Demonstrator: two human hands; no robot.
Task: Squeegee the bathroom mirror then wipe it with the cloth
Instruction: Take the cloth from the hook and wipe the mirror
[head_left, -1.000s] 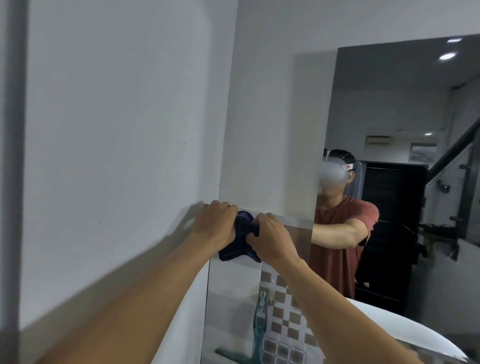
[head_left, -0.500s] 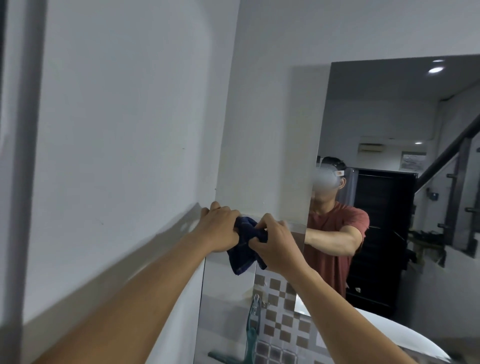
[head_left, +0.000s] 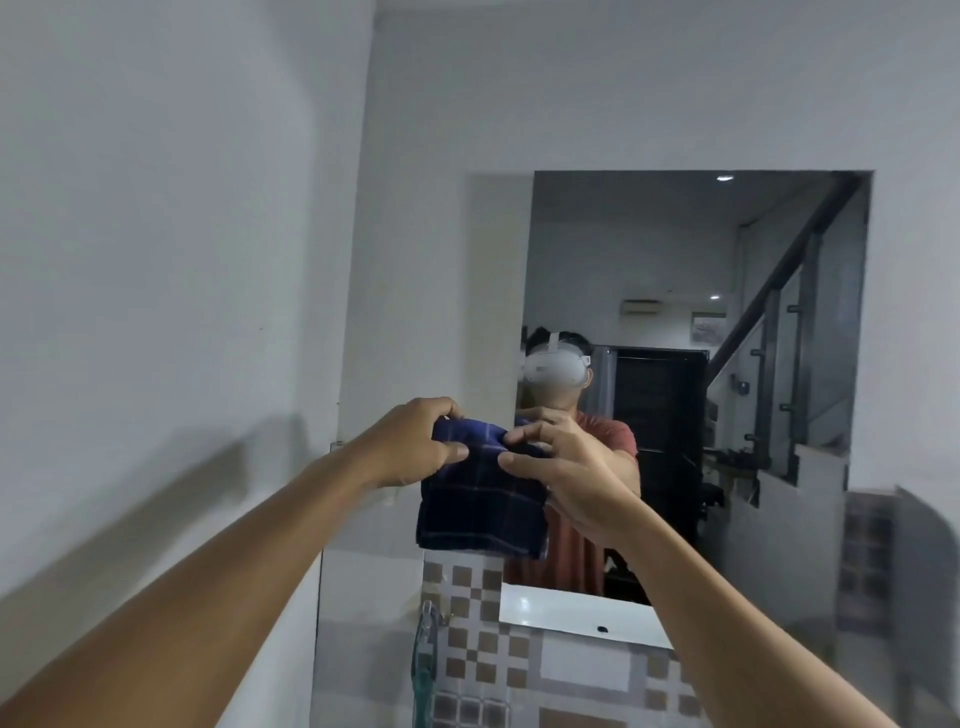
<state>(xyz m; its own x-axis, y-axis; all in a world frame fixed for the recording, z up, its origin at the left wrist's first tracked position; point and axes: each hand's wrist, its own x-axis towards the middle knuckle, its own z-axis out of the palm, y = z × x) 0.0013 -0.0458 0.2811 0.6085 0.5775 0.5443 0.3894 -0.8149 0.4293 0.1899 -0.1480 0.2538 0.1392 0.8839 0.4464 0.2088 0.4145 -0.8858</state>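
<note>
Cloth is dark navy with thin pale check lines, folded, hanging up in front of the mirror, which shows no obvious streaks. Squeegee is only a teal strip low down, cut off by the frame edge; can't tell if it's real or a reflection. Left hand and right hand each pinch the cloth's top edge, fingers curled, thumbs in front.
</note>
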